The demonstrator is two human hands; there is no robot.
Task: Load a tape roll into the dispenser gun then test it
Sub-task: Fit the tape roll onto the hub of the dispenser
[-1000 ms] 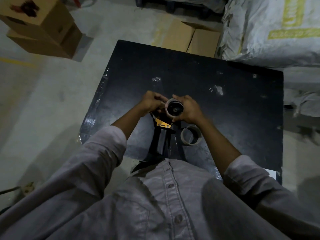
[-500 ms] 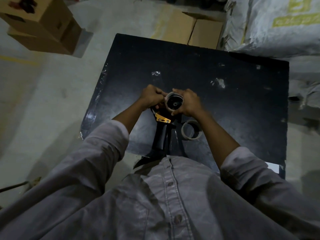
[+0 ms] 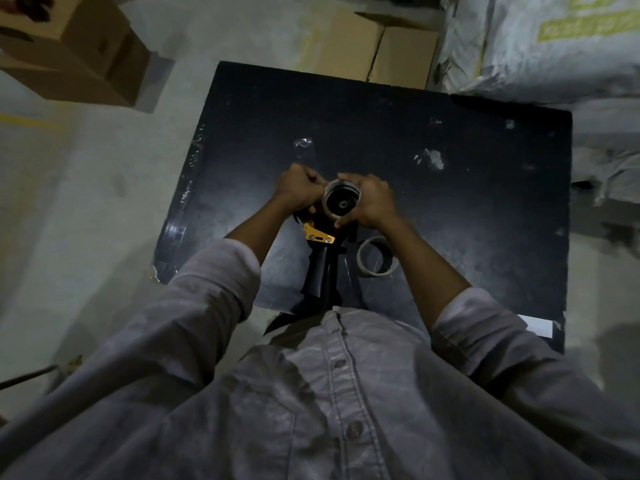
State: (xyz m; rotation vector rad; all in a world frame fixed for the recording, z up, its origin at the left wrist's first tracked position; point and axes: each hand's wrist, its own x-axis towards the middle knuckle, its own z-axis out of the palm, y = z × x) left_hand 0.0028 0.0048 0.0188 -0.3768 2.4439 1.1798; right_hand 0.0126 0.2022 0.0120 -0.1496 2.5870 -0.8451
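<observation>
Tape roll point(image 3: 342, 202) sits on the hub of the dispenser gun point(image 3: 320, 268), clasped by the right hand point(image 3: 372, 202); the left hand point(image 3: 299, 192) grips the gun's head. A bare core point(image 3: 375, 259) lies just beside the gun's handle. Threading and testing apparently remain.

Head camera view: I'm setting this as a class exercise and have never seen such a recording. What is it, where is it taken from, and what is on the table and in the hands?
There is no machine here. A person wears a camera on the head, so the one picture looks down over their shirt at their own hands. On the black table lies a dispenser gun, handle toward the person. The right hand grips a tape roll set on the gun's hub. The left hand grips the gun's front end beside it. A thin ring, perhaps a spent core, lies near the right forearm. Cardboard boxes and sacks sit beyond.
</observation>
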